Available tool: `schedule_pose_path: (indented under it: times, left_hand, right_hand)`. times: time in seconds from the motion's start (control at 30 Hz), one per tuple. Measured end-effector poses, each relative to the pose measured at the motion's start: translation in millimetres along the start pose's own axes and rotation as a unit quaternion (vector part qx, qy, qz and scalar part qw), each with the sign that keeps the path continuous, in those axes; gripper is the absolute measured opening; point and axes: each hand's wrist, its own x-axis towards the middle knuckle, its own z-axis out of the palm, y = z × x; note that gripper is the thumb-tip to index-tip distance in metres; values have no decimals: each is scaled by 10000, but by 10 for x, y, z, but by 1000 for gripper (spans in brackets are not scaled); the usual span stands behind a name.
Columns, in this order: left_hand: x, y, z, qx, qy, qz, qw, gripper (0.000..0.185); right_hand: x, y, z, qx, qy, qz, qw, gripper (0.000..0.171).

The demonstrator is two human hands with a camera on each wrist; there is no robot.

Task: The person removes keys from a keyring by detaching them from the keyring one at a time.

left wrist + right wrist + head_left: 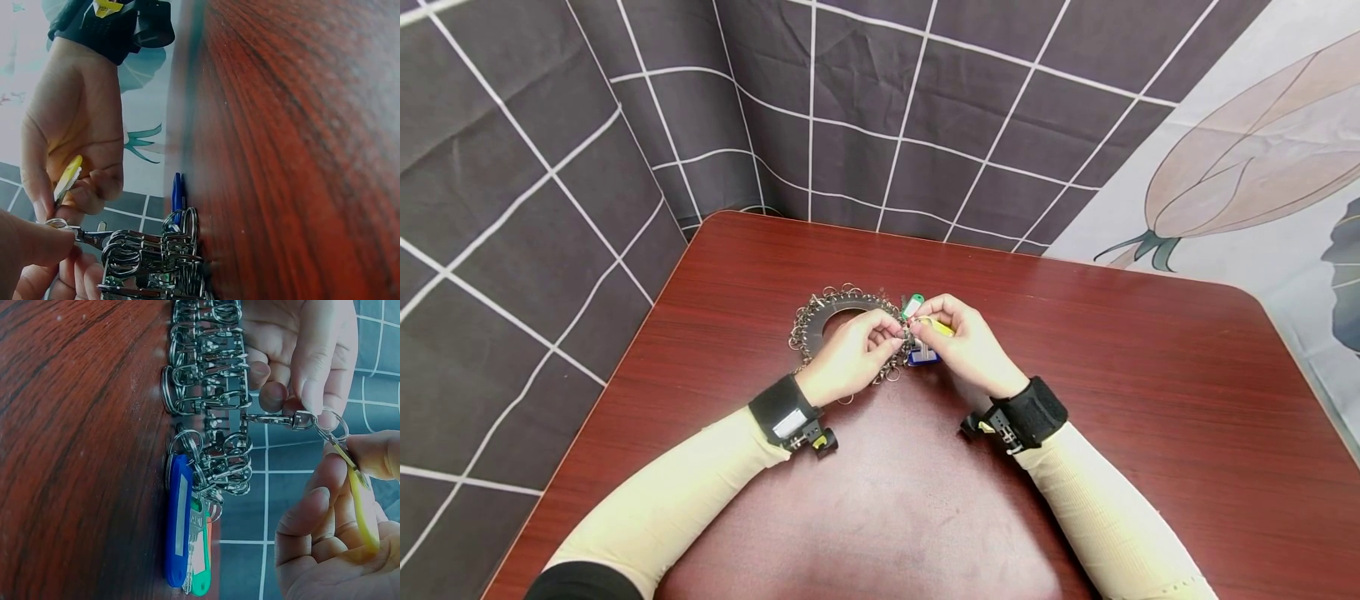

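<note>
A round metal ring rack [815,332] lined with several swivel clasps and split rings lies on the table. My left hand [853,354] pinches a split ring [340,425] at the end of one swivel clasp [275,419], which sticks out from the rack. Opposite it, my right hand [961,340] pinches a key with a yellow key tag [362,515] at that same split ring. Whether the key is fully threaded on the ring, I cannot tell. A blue key tag [178,519] and a green key tag [202,565] with a key hang from neighbouring clasps.
The reddish-brown wooden table [1150,375] spreads around the rack. Behind it hangs a dark grid-patterned curtain [865,108], with a white flower-printed cloth [1247,167] at the right. Each wrist wears a black strap with a small camera.
</note>
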Motion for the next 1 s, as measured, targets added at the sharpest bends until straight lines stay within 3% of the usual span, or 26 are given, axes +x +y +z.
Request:
schedule_pose_path:
  times: [0.23, 0.57, 0.77, 1.0]
  left_hand:
    - [4, -9, 0, 54, -27, -59, 10000, 9]
    - [5, -27, 20, -106, 346, -60, 9993, 8]
    - [9, -21, 9, -255, 527, -17, 9983, 9]
    - [2, -2, -12, -57, 681, 59, 9976, 12]
  right_hand:
    - [2, 21, 8, 93, 48, -22, 9999, 17]
    - [6, 29, 11, 130, 37, 7, 9999, 17]
    - [-4, 37, 15, 75, -141, 65, 9999, 18]
    - [3, 91, 11, -335, -556, 56, 9979, 15]
